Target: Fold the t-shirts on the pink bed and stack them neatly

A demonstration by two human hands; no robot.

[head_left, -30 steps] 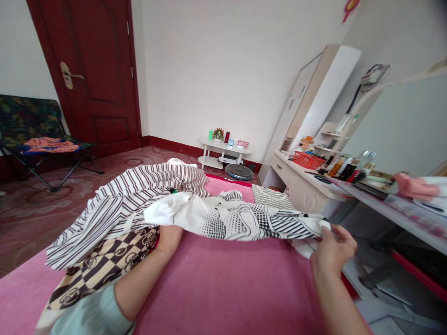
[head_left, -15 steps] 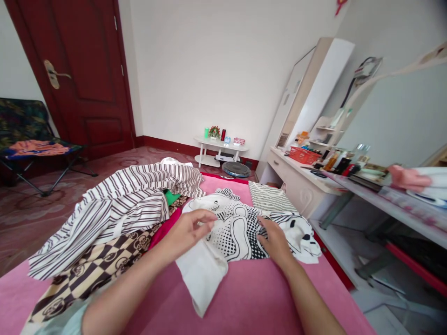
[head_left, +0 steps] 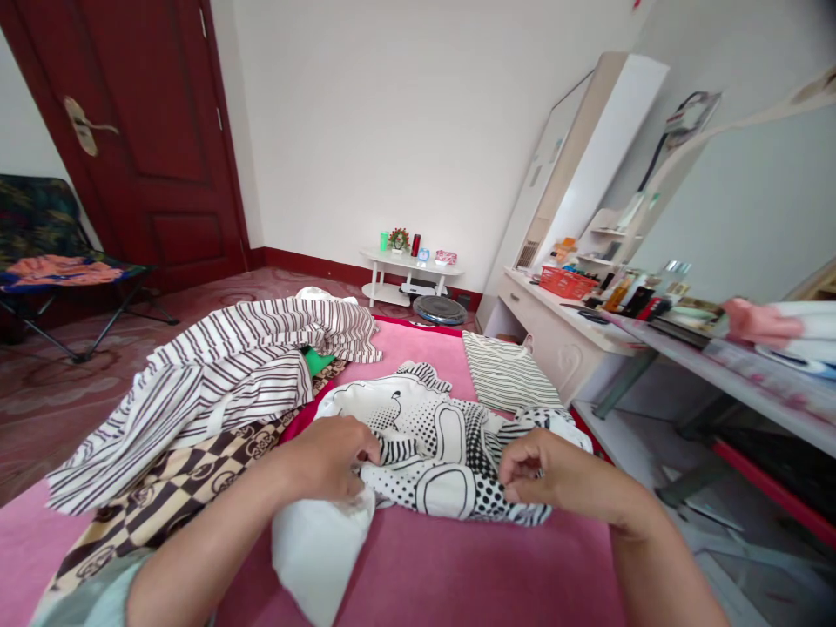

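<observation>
Fingers (head_left: 369,446) curled inward, left hand (head_left: 326,460) and right hand (head_left: 552,470) pinch the patterned garment (head_left: 445,489).

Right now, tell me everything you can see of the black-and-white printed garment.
The black-and-white garment looks like soft, thin fabric, printed with dots, stripes and outlined shapes. It lies crumpled and partly folded on the pink cover, a plain white end spread toward the camera. The left fingers seem to pinch it near that end; the right fingers are at its right side, their grip unclear.

The left sleeve (head_left: 91,594) is pale mint, its cuff (head_left: 131,579) possibly ribbed.
</observation>
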